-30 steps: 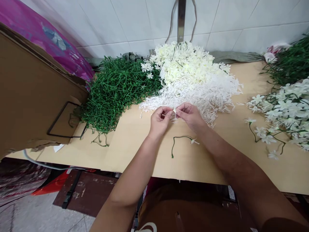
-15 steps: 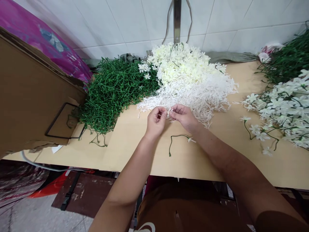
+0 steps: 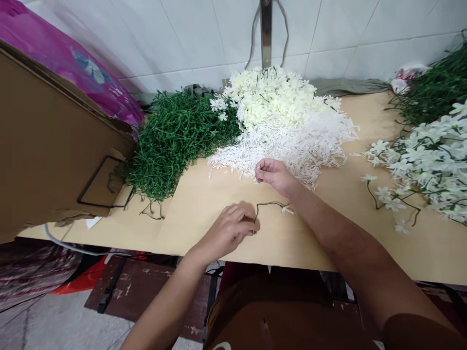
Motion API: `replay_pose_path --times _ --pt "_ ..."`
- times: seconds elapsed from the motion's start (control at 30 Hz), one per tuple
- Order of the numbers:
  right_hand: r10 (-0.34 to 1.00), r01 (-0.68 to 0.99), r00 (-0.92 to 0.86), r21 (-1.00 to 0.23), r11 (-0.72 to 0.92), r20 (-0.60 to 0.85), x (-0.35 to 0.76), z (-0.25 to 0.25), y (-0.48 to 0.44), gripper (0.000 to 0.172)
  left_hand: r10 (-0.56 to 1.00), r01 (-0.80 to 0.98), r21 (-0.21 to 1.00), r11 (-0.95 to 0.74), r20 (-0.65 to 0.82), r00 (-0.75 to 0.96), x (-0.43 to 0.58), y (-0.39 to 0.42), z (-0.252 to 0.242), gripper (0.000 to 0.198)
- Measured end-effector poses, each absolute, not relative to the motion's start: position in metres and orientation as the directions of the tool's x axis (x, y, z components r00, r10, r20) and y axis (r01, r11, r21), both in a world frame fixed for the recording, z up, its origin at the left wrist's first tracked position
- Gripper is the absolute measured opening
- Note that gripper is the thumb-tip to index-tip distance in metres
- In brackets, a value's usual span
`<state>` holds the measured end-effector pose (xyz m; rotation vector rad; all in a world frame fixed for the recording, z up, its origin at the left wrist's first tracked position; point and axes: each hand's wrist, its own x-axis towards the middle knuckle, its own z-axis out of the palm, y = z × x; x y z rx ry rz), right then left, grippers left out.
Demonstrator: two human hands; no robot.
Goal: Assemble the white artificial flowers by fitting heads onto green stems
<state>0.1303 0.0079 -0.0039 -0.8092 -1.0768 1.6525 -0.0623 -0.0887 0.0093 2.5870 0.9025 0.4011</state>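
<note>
My left hand (image 3: 233,228) is at the lower end of a green artificial flower stem (image 3: 268,203) lying on the table. Its thumb and forefinger are apart, one on each side of the stem end. White thin pieces (image 3: 287,210) show at the stem's other end, beside my right forearm. My right hand (image 3: 273,174) is pinched at the front edge of a heap of thin white sticks (image 3: 292,143); a small white piece, mostly hidden, is between its fingertips. Behind that heap lies a pile of white and pale yellow artificial blossoms (image 3: 277,97).
A tangled pile of green stems (image 3: 182,141) lies at the left, next to a cardboard box (image 3: 54,141) and a black wire frame (image 3: 91,182). White flowers on stems (image 3: 430,160) cover the table's right side, with more green stems (image 3: 434,87) behind. A tiled wall (image 3: 346,29) rises behind.
My left hand has left my right hand's fingertips and moved down towards me to the lone stem's end. My right hand stays pinched in nearly the same place.
</note>
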Motion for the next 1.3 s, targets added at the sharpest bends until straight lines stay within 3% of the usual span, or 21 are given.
replay_pose_path --times 0.17,0.27,0.33,0.43,0.53,0.6,0.77,1.17,1.3 --pt "0.936 -0.340 -0.350 -0.925 -0.171 -0.045 0.134 -0.007 0.007 0.040 0.612 0.532 0.337 -0.777 0.205 0.764 -0.045 -0.081 0.002 0.020" --pt "0.941 -0.345 -0.332 -0.918 -0.194 -0.074 0.136 -0.010 0.010 0.040 0.601 0.507 0.362 -0.782 0.221 0.768 -0.041 -0.083 0.002 0.016" --pt "0.935 -0.349 -0.343 -0.912 -0.215 -0.089 0.137 -0.011 0.011 0.039 0.644 0.513 0.437 -0.739 0.236 0.727 -0.041 -0.081 0.005 0.014" --pt "0.911 -0.358 -0.399 -0.897 -0.260 -0.105 0.137 -0.010 0.010 0.038 0.792 0.494 0.658 -0.568 0.275 0.545 -0.040 -0.068 0.012 0.010" --pt "0.892 -0.393 -0.438 -0.868 -0.305 -0.115 0.136 -0.006 0.008 0.038 0.930 0.273 0.910 -0.312 0.234 0.284 -0.031 -0.042 0.017 0.014" --pt "0.893 -0.419 -0.435 -0.852 -0.312 -0.113 0.137 -0.003 0.007 0.037 0.971 0.097 0.982 -0.162 0.141 0.195 -0.023 -0.023 0.016 0.021" --pt "0.902 -0.445 -0.416 -0.841 -0.308 -0.110 0.141 -0.003 0.008 0.036 0.998 -0.095 0.994 0.049 -0.044 0.054 -0.012 -0.002 -0.002 0.028" --pt "0.901 -0.434 -0.401 -0.832 -0.347 -0.167 0.137 -0.007 0.008 0.032 0.993 -0.063 0.995 0.077 -0.071 0.092 -0.017 -0.003 -0.009 0.031" --pt "0.910 -0.358 -0.366 -0.873 -0.331 -0.195 0.136 -0.003 0.007 0.036 0.988 -0.061 0.993 0.103 -0.095 0.123 -0.017 -0.004 -0.008 0.033"
